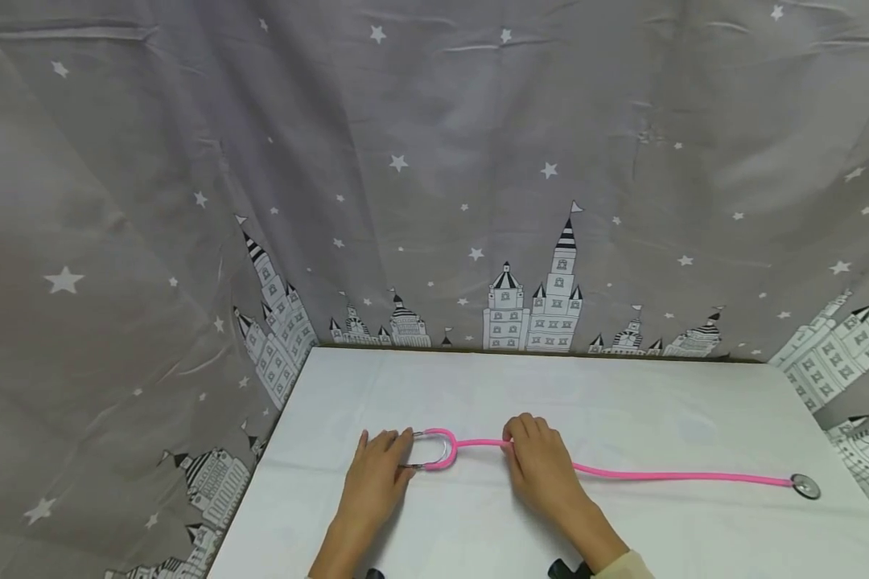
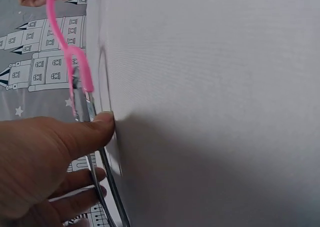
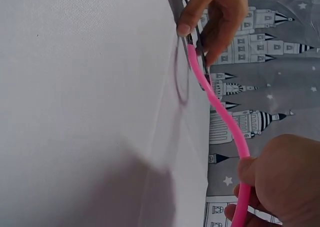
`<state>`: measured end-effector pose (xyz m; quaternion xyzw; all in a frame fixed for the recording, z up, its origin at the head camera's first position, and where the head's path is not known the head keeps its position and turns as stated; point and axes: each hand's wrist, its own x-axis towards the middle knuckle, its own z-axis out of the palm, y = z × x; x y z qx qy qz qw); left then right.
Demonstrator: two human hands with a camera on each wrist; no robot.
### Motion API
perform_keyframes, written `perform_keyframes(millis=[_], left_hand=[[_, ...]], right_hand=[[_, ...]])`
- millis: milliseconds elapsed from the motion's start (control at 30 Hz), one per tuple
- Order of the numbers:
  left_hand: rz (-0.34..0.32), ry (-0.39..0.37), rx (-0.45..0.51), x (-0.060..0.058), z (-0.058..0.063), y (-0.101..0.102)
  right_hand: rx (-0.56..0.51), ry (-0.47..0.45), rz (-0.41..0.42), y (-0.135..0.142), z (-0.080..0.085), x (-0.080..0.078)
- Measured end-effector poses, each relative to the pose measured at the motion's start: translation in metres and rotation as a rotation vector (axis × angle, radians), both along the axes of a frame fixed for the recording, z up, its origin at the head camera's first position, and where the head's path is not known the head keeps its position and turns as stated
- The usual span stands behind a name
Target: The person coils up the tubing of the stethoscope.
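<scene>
A stethoscope with pink tubing (image 1: 684, 476) stretches from left to right over the white table. My left hand (image 1: 373, 478) holds its metal ear tubes at the left end. In the left wrist view the thumb (image 2: 95, 134) lies across the ear tubes, with fingers on their other side. My right hand (image 1: 543, 466) pinches the pink tube a little right of the Y-shaped fork (image 1: 449, 450); in the right wrist view the thumb (image 3: 248, 171) presses on it. At the far right is the round chest piece (image 1: 806, 486). The earpieces are hidden by the left hand in the head view.
The white tabletop (image 1: 550, 394) has its back edge against a grey curtain (image 1: 434, 121) printed with stars and castles, which also hangs along both sides. A black object (image 1: 568, 569) shows beside the right wrist at the bottom edge.
</scene>
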<state>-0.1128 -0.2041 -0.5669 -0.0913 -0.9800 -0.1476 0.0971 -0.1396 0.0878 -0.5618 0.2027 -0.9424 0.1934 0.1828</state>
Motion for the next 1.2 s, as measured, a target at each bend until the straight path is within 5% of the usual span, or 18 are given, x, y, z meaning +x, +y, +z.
perform_keyframes(millis=[400, 600, 967, 1200], left_hand=[[-0.063, 0.065, 0.02, 0.0, -0.003, 0.0], [-0.164, 0.109, 0.03, 0.002, -0.003, -0.001], [-0.213, 0.243, 0.065, 0.003, -0.001, -0.006], [-0.236, 0.24, 0.077, 0.004, -0.003, -0.001]], right_hand=[[-0.054, -0.124, -0.045, 0.017, 0.004, -0.002], [-0.095, -0.206, -0.091, 0.034, -0.001, 0.0], [-0.144, -0.186, -0.146, 0.071, -0.004, -0.001], [-0.182, -0.144, -0.105, 0.078, -0.004, -0.003]])
